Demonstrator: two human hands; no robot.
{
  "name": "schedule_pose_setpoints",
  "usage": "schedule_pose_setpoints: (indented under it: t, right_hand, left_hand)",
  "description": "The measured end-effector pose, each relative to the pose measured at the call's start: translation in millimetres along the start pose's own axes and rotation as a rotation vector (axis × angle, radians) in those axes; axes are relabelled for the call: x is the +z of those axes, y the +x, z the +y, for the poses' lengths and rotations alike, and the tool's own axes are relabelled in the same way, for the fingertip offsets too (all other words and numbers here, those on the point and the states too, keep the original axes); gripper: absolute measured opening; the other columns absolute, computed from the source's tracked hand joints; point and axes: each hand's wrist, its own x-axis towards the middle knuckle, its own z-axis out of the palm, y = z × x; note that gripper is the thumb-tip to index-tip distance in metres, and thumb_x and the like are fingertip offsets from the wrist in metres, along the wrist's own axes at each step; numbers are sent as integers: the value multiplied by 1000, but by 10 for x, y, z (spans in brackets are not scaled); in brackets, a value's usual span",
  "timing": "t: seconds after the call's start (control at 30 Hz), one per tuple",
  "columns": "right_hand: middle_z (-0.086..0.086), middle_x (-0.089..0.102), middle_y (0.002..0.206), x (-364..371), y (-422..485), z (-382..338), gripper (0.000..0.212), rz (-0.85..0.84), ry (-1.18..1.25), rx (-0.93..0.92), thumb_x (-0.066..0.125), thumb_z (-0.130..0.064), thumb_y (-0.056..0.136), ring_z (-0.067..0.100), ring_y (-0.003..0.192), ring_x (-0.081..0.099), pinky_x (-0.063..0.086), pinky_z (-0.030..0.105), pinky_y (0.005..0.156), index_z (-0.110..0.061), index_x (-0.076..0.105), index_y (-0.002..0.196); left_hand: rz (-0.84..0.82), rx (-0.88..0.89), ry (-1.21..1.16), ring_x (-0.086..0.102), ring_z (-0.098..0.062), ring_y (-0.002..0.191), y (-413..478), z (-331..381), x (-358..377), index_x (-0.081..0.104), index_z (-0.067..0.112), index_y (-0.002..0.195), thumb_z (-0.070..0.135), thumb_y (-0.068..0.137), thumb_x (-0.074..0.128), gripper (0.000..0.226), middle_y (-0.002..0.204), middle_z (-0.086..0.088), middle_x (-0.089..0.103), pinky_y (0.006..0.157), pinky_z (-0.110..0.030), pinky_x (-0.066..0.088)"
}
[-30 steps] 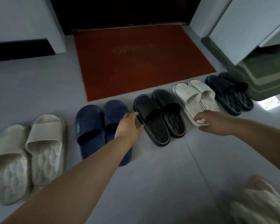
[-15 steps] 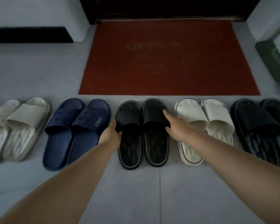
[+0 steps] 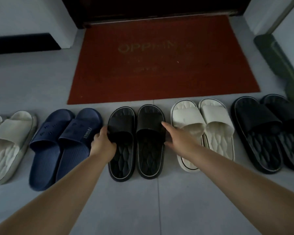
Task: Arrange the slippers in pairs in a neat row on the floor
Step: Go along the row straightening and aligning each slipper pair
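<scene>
Several pairs of slippers stand in a row on the grey floor. From the left: a cream pair (image 3: 8,143), a navy pair (image 3: 61,143), a black pair (image 3: 136,150), a white pair (image 3: 204,131) and a dark pair (image 3: 268,133) cut off by the right edge. My left hand (image 3: 103,144) grips the strap of the left black slipper (image 3: 121,133) at its outer side. My right hand (image 3: 178,141) lies with fingers stretched against the outer side of the right black slipper (image 3: 150,128).
A red doormat (image 3: 163,61) with faded lettering lies just behind the row, before a dark doorway. A green mat (image 3: 278,65) runs along the right wall. White wall corners stand at the back left and right.
The view has swung left and closer, centring on the black pair. My left hand went from the navy slipper to the left black slipper; my right hand left the white pair for the right black slipper.
</scene>
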Motion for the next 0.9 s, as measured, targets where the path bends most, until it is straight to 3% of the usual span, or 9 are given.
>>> schedule_pose_setpoints:
  t: [0.1,0.2,0.27,0.33,0.4,0.47,0.6,0.8,0.9]
  right_hand:
    - [0,62,108,-171,-290,274,23,271,57,10,56,-22,86,20,87,62,51,31,68,-23,56,110]
    - [1,58,102,-431,-432,615,12,538,161,159,62,-20,83,21,81,62,45,22,60,-20,58,95]
    - [11,45,121,-583,-412,880,41,482,118,318,68,-30,80,34,99,57,47,36,77,-18,51,116]
    - [16,33,134,-709,-346,1097,67,288,47,460,69,-37,79,39,117,45,43,47,95,-26,35,135]
    - [19,34,141,-752,-294,1249,69,115,-4,477,60,-31,87,40,124,41,39,47,103,-35,21,144]
    - [18,41,142,-734,-285,1343,63,80,40,406,47,-17,93,37,124,46,40,41,103,-37,19,146]
    - [12,44,143,-669,-351,1458,65,143,70,339,35,-1,92,31,124,48,39,35,100,-38,26,144]
    - [8,44,143,-544,-424,1571,64,184,94,305,32,-4,93,29,121,50,40,30,92,-43,23,143]
    - [5,47,139,-507,-482,1566,64,194,98,311,34,-5,93,28,116,53,37,26,82,-41,20,144]
  left_hand:
    - [172,123,18,28,-39,130,-318,237,106,27,19,141,8,78,55,69,143,-16,32,109,-48,24]
    - [200,455,-43,32,-28,131,-554,572,298,36,19,139,6,80,55,63,140,-6,42,112,-40,25]
    - [59,596,-96,39,-23,128,-608,833,481,40,17,138,6,85,52,55,139,-4,45,112,-37,32]
    - [-103,632,-66,40,-22,131,-589,1083,674,37,13,140,8,90,50,52,144,-6,39,113,-35,34]
    - [-238,568,39,33,-26,137,-530,1305,841,24,13,145,14,92,50,60,152,-7,25,113,-34,31]
    - [-317,487,81,30,-29,138,-467,1439,943,14,19,148,17,93,50,66,156,-3,17,110,-38,32]
    - [-242,479,44,34,-24,137,-430,1432,1071,22,25,146,13,93,47,60,155,1,23,108,-35,35]
    - [-153,508,-5,35,-13,138,-507,1240,1158,31,32,143,11,93,46,57,154,8,28,99,-17,31]
    - [-166,507,14,37,-13,136,-528,1241,1146,30,34,143,12,93,47,57,154,10,28,100,-21,35]
